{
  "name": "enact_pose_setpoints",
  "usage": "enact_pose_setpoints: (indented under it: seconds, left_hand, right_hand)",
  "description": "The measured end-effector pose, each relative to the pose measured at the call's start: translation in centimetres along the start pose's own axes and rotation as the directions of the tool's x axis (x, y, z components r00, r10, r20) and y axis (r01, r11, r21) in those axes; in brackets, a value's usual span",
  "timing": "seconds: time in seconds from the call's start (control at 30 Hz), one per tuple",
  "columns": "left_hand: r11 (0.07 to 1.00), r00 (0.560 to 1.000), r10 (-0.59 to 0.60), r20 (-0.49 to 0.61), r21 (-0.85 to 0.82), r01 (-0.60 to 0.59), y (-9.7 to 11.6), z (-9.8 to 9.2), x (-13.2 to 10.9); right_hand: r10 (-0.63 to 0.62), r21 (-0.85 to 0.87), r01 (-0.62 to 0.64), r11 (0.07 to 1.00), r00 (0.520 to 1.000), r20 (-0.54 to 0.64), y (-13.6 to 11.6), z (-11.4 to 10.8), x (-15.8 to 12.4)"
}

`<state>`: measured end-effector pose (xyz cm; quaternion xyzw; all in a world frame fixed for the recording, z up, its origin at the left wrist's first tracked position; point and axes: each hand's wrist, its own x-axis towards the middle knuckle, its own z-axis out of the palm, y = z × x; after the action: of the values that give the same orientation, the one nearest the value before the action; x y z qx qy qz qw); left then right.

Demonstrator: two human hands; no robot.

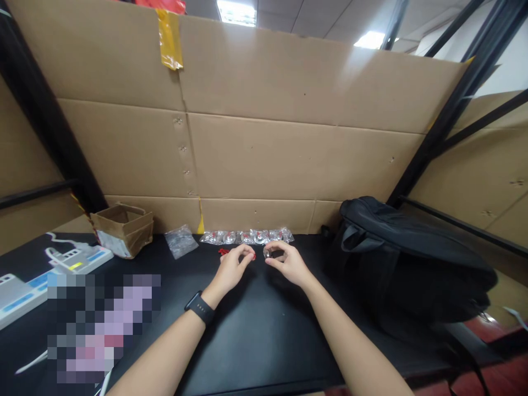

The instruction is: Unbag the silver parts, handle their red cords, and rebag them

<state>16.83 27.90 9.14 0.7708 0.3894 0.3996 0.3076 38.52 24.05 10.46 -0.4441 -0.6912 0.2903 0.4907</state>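
Note:
My left hand (234,264), with a dark watch (199,309) on its wrist, pinches a small red piece (253,256) between thumb and fingertips. Facing it across a narrow gap, my right hand (289,263) has thumb and fingers closed round a small round silvery piece (267,253). Both hands are just above the black table (256,341). More red pieces (223,251) lie beside the left hand, partly covered by it. Behind the hands runs a row of several clear plastic packets (247,237) with shiny round things and red bits inside.
A flattened clear bag (181,242) and an open cardboard box (122,230) are at the back left. Power strips (53,280) with cables sit left, near a blurred-out patch. A black backpack (412,264) fills the right side. Cardboard panels (264,159) wall off the back.

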Motion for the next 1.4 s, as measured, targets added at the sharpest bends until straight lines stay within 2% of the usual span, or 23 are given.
enact_pose_setpoints:
  seconds: [0.17, 0.43, 0.67, 0.97, 1.1, 1.27, 1.4]
  left_hand:
    - [0.974, 1.000, -0.026, 0.000, -0.224, 0.025, -0.9, 0.7, 0.3]
    - [0.981, 0.999, -0.027, 0.032, -0.190, 0.032, -1.5, 1.1, 0.2]
    - [0.950, 0.999, -0.010, 0.037, -0.311, 0.021, -1.2, 1.2, 0.4]
    - [0.868, 0.983, -0.149, 0.106, -0.462, 0.182, -0.2, 1.1, -0.1]
    - [0.833, 0.979, -0.165, 0.118, -0.515, 0.202, -0.1, 1.1, -0.1]
    - [0.831, 0.975, -0.181, 0.130, -0.510, 0.222, 0.2, 1.2, -0.1]
    - [0.896, 0.989, -0.121, 0.080, -0.420, 0.143, -0.3, 1.2, 0.0]
  right_hand:
    - [-0.019, 0.079, 0.021, 0.997, 1.000, -0.021, -0.6, 1.3, -0.3]
    - [-0.037, 0.116, 0.037, 0.993, 0.999, 0.000, -0.6, 2.3, -0.4]
    - [-0.059, 0.098, 0.061, 0.993, 0.998, -0.018, -0.7, 2.2, -0.4]
    - [-0.090, 0.120, 0.092, 0.989, 0.996, -0.017, -0.8, 2.7, -0.5]
    - [-0.082, 0.152, 0.083, 0.985, 0.997, -0.012, -0.6, 2.9, -0.5]
    - [-0.072, 0.206, 0.073, 0.976, 0.997, -0.014, -0.5, 2.9, -0.5]
    - [-0.058, 0.243, 0.059, 0.968, 0.998, -0.011, -0.6, 2.8, -0.4]
